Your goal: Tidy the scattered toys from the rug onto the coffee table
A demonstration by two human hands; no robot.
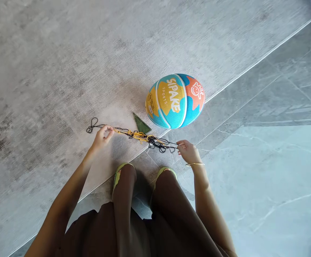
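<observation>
Between my two hands stretches a tangled ball net (139, 135) of yellow and black cord. My left hand (105, 135) pinches one end of it, and a loose black loop trails out beyond the fingers to the left. At the other end, black strands are gripped by the fingers of my right hand (188, 150), which has a thin bracelet at the wrist. A small metal hook or clip (172, 150) hangs close to that hand. Just beyond the net rests a blue, yellow and orange basketball (175, 101).
A dark green triangular piece (141, 124) lies partly behind the net. The ball sits at the edge of a grey rug (64, 71), whose pale border runs diagonally. Grey marble-look tiles (265, 171) cover the floor to the right. My green shoes (120, 175) are below the net.
</observation>
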